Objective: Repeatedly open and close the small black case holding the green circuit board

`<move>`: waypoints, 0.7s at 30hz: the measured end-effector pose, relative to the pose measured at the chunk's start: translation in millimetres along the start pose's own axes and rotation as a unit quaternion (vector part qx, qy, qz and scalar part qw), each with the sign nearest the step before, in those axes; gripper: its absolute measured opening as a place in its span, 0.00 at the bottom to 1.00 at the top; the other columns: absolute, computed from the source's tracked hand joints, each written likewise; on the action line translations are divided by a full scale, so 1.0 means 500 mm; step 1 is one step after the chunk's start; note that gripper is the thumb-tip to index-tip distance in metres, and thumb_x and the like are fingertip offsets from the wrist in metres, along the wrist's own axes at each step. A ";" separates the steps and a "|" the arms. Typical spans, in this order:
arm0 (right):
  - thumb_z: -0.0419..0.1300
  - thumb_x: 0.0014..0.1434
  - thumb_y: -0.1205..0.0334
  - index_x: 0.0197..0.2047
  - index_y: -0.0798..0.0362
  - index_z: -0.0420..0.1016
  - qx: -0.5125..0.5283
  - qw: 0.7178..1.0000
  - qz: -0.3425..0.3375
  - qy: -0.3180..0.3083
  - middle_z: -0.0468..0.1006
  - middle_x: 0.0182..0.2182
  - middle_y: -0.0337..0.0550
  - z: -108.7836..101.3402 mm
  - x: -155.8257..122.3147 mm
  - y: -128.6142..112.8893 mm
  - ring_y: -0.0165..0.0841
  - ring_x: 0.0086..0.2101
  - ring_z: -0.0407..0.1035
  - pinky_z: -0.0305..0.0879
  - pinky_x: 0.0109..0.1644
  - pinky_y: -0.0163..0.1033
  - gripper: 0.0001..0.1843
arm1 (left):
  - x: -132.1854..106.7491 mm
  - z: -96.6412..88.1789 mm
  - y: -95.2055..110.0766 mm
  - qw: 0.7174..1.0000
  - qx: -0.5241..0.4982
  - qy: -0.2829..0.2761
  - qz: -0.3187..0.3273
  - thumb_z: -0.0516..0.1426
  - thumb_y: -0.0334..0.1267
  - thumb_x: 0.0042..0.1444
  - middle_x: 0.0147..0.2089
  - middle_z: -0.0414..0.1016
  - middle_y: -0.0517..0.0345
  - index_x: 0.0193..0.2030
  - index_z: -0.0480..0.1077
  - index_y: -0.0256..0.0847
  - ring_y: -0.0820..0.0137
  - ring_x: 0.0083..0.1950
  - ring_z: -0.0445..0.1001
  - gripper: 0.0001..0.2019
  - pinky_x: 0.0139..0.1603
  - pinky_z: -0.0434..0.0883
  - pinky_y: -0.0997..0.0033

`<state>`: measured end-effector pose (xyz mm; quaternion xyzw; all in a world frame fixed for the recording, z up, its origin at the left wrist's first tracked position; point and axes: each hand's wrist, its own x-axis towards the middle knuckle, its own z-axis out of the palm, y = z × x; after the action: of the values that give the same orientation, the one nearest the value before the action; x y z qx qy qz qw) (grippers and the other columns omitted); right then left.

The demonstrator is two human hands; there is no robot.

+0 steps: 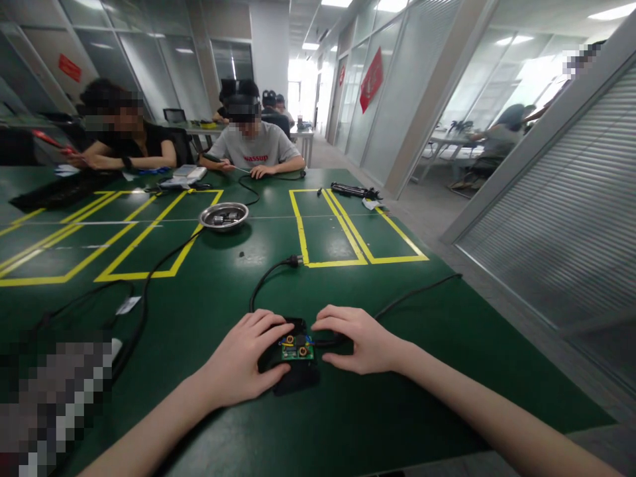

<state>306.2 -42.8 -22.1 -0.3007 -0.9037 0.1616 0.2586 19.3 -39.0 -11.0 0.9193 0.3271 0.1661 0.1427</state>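
Note:
A small green circuit board (297,354) with two copper coils and coloured wires sits in front of me, over a flat black plastic casing (301,383). My left hand (247,358) grips the board from its left side, thumb at the near edge and index finger at the far edge. To the right, my right hand (355,341) is curved beside the board, thumb and fingers apart, around a black cable (325,343) that joins the board. Another black cord leads away from the far side to a plug (295,261).
A metal bowl (223,218) holding metal parts stands on the green table (397,424). Yellow tape marks rectangles; a black cable (146,298) crosses at left. A folded black tripod (355,191) lies at the far right. Two people sit across the table.

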 end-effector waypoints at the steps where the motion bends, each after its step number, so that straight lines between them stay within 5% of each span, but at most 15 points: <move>1: 0.65 0.63 0.59 0.49 0.53 0.76 -0.014 1.000 -0.001 -0.005 0.79 0.44 0.49 -0.005 -0.007 0.007 0.37 0.42 0.74 0.70 0.45 0.39 0.12 | -0.001 0.000 0.000 1.000 0.000 -0.004 -0.001 0.65 0.39 0.57 0.61 0.75 0.48 0.63 0.70 0.43 0.53 0.61 0.71 0.26 0.62 0.70 0.49; 3: 0.64 0.66 0.59 0.41 0.53 0.76 -0.047 0.999 0.012 -0.009 0.78 0.38 0.46 -0.009 -0.017 0.018 0.35 0.38 0.72 0.67 0.41 0.39 0.06 | -0.003 0.000 -0.002 1.000 -0.002 -0.012 0.000 0.64 0.39 0.57 0.64 0.74 0.48 0.64 0.70 0.44 0.53 0.63 0.70 0.27 0.63 0.70 0.49; 7: 0.59 0.70 0.59 0.36 0.53 0.72 -0.103 0.994 0.030 -0.031 0.76 0.31 0.42 0.001 -0.016 0.023 0.33 0.33 0.68 0.60 0.36 0.38 0.10 | -0.004 -0.001 -0.014 1.000 -0.003 -0.016 0.009 0.65 0.41 0.57 0.66 0.72 0.47 0.69 0.66 0.45 0.52 0.65 0.69 0.32 0.65 0.69 0.48; 16: 0.55 0.73 0.57 0.39 0.52 0.71 -0.178 0.977 0.080 -0.081 0.80 0.33 0.43 0.008 0.018 0.018 0.35 0.34 0.73 0.56 0.36 0.37 0.11 | 0.014 -0.008 -0.048 0.999 -0.026 -0.003 0.029 0.70 0.50 0.51 0.65 0.74 0.46 0.69 0.66 0.44 0.52 0.65 0.72 0.39 0.67 0.69 0.49; 21: 0.54 0.73 0.56 0.40 0.52 0.72 -0.181 0.974 0.093 -0.098 0.81 0.33 0.43 0.019 0.029 0.008 0.35 0.33 0.74 0.53 0.35 0.37 0.12 | 0.021 -0.003 -0.057 0.999 -0.036 0.024 0.031 0.67 0.47 0.57 0.63 0.76 0.45 0.68 0.68 0.42 0.54 0.63 0.74 0.33 0.66 0.71 0.50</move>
<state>292.7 -32.0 -26.0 -0.4075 -0.9071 0.0475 0.0943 10.5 -10.9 -17.8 0.9188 0.2960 0.2045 0.1623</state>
